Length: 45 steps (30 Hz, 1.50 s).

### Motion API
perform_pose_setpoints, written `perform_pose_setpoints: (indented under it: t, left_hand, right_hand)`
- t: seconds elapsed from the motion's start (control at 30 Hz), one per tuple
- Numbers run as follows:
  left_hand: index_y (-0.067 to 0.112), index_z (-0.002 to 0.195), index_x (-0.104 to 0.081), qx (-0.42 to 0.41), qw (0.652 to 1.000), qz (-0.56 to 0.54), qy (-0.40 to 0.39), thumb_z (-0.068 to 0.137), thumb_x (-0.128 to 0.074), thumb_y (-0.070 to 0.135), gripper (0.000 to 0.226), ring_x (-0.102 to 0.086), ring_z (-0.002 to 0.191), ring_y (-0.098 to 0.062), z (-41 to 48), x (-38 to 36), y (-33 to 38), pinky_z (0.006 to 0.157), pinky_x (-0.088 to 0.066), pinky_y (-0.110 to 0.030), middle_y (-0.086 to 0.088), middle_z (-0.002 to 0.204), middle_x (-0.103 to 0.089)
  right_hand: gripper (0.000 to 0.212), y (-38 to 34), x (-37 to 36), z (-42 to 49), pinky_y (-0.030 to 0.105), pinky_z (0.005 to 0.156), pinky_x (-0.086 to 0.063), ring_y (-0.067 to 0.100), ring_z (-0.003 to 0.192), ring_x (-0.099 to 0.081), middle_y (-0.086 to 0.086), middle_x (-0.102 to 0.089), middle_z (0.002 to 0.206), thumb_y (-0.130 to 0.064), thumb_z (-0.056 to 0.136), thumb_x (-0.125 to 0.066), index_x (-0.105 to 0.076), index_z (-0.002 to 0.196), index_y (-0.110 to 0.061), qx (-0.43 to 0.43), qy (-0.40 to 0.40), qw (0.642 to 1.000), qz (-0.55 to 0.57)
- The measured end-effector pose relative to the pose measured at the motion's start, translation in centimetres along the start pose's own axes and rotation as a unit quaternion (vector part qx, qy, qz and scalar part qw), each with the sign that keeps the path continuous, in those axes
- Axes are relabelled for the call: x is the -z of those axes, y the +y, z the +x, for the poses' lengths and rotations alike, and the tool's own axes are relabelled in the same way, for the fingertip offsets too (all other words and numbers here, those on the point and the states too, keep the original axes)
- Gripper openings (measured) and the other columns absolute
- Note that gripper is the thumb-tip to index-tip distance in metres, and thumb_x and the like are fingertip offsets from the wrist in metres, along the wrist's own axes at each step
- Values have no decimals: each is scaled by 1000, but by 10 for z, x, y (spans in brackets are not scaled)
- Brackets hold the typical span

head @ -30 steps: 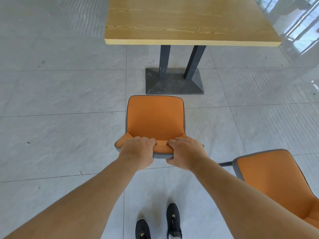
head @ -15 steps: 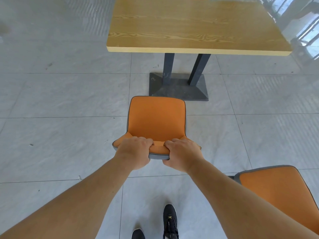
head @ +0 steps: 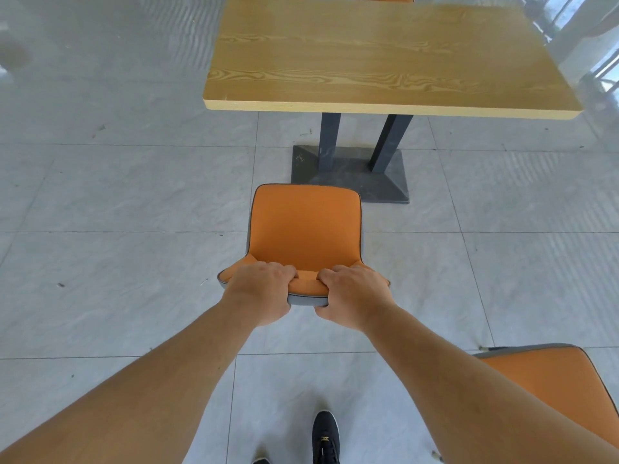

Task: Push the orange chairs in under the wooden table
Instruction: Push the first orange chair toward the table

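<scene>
Both hands (head: 259, 293) clasp orange chair's (head: 306, 229) backrest.

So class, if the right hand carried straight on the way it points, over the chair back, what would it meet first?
Probably the dark grey metal table base, past the orange padded chair that the right hand grips; depth is unclear.

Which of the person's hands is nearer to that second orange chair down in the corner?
The right hand. It grips the right side of the held chair's backrest, toward the second chair. The left hand grips the left side, farther away.
</scene>
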State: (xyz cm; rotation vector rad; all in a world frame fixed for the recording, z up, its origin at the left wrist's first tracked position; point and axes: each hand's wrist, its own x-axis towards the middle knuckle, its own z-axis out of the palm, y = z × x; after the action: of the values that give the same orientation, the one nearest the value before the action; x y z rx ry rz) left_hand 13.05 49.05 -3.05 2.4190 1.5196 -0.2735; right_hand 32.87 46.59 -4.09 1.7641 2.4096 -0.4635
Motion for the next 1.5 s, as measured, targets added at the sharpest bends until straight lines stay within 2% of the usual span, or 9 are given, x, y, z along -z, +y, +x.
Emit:
perform_pose_setpoints:
  t: [0.23,0.43,0.6,0.77,0.9,1.2,1.5]
  left_hand:
    - [34,111,-62,2,1000,-5,3,91,-66,38,21,-62,83,-17,31,9,-5,76,-59,-38,10,94,-68]
    - [35,113,-62,8,1000,-7,-5,90,-65,35,23,-62,84,-18,58,17,-7,77,-58,-41,10,94,-66]
    - [36,110,-62,11,1000,-9,3,88,-64,34,22,-61,81,-17,79,23,-12,73,-58,-40,11,92,-66]
    - [36,110,-63,11,1000,-13,9,88,-64,34,23,-61,80,-16,98,29,-17,69,-55,-37,12,91,-65]
    - [36,115,-63,13,1000,-15,5,88,-64,33,28,-62,85,-18,113,33,-20,73,-57,-40,11,95,-66]
    - [36,114,-64,9,1000,-11,17,88,-66,35,26,-62,81,-16,141,41,-28,71,-58,-39,12,92,-67]
    - [36,112,-64,4,999,-16,31,87,-68,37,26,-62,77,-17,166,48,-35,68,-57,-39,12,89,-67]
  right_hand:
    - [32,19,11,26,35,70,-55,20,80,-59,-9,-64,90,-59,86,-60,-61,105,-33,-2,12,1000,-2]
    - [30,35,21,46,32,61,-42,21,75,-57,-10,-63,86,-58,85,-62,-61,101,-32,2,27,1000,-9]
    - [30,46,29,66,34,66,-51,20,78,-60,-10,-62,86,-58,85,-61,-61,102,-33,-5,20,1000,-4]
    - [30,56,35,84,33,65,-49,19,76,-59,-11,-61,86,-59,84,-62,-61,102,-34,-4,25,1000,-7]
    - [32,62,40,96,35,68,-53,19,77,-60,-11,-61,86,-59,85,-62,-61,103,-33,-4,24,1000,-11]
    - [34,75,48,122,38,73,-58,18,78,-61,-11,-62,87,-61,85,-62,-62,105,-34,-2,25,1000,-19]
    - [34,89,53,148,35,67,-55,16,75,-58,-13,-59,83,-63,83,-60,-61,103,-35,-2,27,999,-29]
